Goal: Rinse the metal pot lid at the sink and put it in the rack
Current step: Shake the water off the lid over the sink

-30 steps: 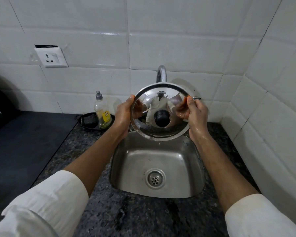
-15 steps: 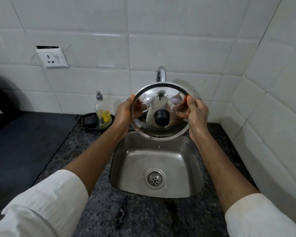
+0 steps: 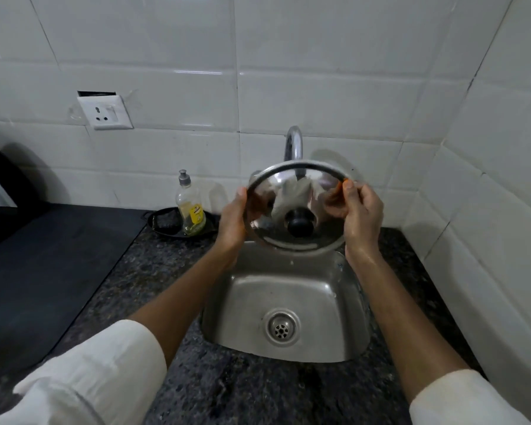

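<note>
A round metal pot lid (image 3: 273, 234) with a black knob (image 3: 299, 224) in its middle hangs over the back of the steel sink (image 3: 249, 305), just below the curved tap (image 3: 294, 144). The lid's shiny face with the knob points at me, and its top edge tips away. My left hand (image 3: 232, 220) grips the lid's left rim. My right hand (image 3: 362, 214) holds the right rim with thumb and fingers. No water stream shows from the tap. No rack is in view.
A soap bottle (image 3: 190, 207) stands in a dark dish (image 3: 166, 223) left of the sink on the speckled counter (image 3: 154, 271). A dark flat surface (image 3: 43, 265) lies further left. White tiled walls close the back and right, with a socket (image 3: 105, 112) up left.
The lid has tilted, its top edge tipping back toward the tap, so it looks more oval now. Both hands keep their hold on the rim.
</note>
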